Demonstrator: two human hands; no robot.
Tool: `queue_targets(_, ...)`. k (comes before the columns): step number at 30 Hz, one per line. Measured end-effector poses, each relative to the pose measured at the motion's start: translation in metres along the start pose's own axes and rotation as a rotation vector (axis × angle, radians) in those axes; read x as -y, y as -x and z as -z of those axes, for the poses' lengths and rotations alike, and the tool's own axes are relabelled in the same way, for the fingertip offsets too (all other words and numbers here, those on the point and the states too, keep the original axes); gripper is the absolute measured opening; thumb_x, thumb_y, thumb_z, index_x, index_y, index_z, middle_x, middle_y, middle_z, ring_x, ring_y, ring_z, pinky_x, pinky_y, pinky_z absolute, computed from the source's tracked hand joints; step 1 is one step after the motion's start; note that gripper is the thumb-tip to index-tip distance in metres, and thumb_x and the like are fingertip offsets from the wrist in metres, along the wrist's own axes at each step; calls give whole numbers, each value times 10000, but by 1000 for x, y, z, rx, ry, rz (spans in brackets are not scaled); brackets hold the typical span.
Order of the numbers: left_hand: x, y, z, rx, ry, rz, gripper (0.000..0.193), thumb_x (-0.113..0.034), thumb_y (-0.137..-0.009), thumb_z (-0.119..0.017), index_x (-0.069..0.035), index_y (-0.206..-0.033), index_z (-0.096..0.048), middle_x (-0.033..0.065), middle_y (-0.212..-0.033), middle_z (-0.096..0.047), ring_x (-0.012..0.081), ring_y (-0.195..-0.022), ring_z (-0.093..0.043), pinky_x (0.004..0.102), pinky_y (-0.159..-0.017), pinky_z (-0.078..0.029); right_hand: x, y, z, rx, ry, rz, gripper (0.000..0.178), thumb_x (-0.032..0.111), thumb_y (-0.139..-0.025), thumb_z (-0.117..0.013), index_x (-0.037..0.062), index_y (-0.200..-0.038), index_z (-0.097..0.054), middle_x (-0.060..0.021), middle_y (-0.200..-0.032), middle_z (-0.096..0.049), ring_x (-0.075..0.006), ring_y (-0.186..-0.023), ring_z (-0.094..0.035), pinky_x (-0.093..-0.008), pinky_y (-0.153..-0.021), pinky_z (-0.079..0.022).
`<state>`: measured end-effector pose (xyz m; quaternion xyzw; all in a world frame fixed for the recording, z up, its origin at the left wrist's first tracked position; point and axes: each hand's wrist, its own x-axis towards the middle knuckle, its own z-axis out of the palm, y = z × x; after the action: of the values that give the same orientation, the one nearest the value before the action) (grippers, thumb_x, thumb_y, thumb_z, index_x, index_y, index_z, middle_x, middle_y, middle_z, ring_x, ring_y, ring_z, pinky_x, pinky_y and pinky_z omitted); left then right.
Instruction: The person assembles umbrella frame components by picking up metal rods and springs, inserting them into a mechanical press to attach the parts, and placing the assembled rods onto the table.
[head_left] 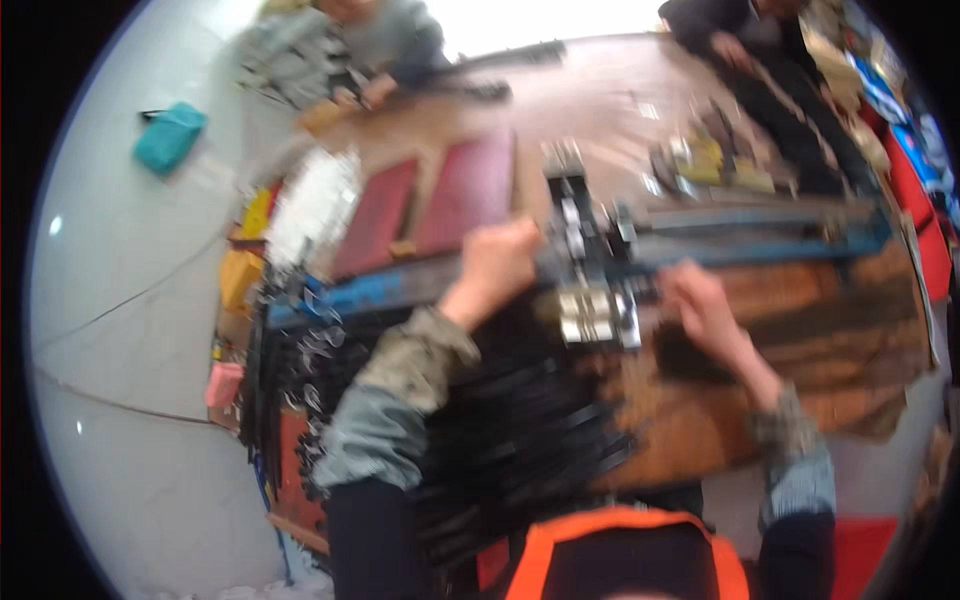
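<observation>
My left hand is closed in a fist beside the left side of a metal jig; whatever it grips is hidden and blurred. Bright metal plates sit at the jig's near end. On its right side my right hand has curled fingers near a small dark part of the jig, and I cannot make out what is in them. A blue metal bar runs crosswise past the jig. In front of my left forearm and below the jig lies a heap of thin black strips.
Two dark red boards lie beyond the bar. A person in grey works at the far left, another in dark clothes at the far right. Yellowish pieces lie right of the jig. A teal bag is on the pale floor.
</observation>
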<state>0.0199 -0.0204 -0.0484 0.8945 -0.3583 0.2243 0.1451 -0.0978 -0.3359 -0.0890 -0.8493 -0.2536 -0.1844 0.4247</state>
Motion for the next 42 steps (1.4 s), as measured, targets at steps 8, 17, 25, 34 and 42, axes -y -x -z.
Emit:
queue_targets(8, 84, -2, 26, -153, -265, -317, 79, -218, -919, -625, -146, -896, -602, 23, -737, -624, 228, -685, -642, 362, -615, -499, 76, 39, 20, 461, 574, -43, 319, 101, -742, -716, 39, -1031, -598, -113, -855, -593, -291, -878, -579, -392, -787, -437)
queue_targets(17, -53, 102, 41, 285, -91, -162, 105, -239, -844, -708, -160, -835, -640, 14, -811, -592, 204, -804, -574, 373, -730, -411, 70, 64, -8, 396, 457, -39, 168, 46, -770, -664, 43, -934, -628, -86, -839, -578, -277, -820, -590, -390, -697, -468)
queue_targets(25, -91, 131, 30, 378, 94, 149, 129, -102, -905, -604, -36, -997, -542, 117, -914, -555, 294, -839, -593, 403, -684, -528, 47, 31, -17, 366, 179, -327, 240, 284, -939, -622, 53, -949, -686, -170, -809, -678, -363, -743, -649, -430, -672, -497)
queue_targets(34, -86, 131, 66, 448, 122, 49, 102, -118, -893, -568, -115, -994, -582, 93, -748, -605, 297, -661, -660, 414, -540, -535, 53, 16, -30, 386, -60, -409, 204, 172, -916, -642, 3, -998, -724, -135, -733, -680, -191, -639, -622, -315, -630, -496)
queue_targets(42, -106, 108, 72, 362, 266, -20, 201, -284, -947, -600, -98, -1012, -562, 111, -750, -594, 313, -639, -642, 431, -512, -518, 68, 35, -16, 153, -365, -550, 246, 185, -969, -592, -10, -1056, -714, -35, -732, -598, -105, -696, -554, -287, -617, -446)
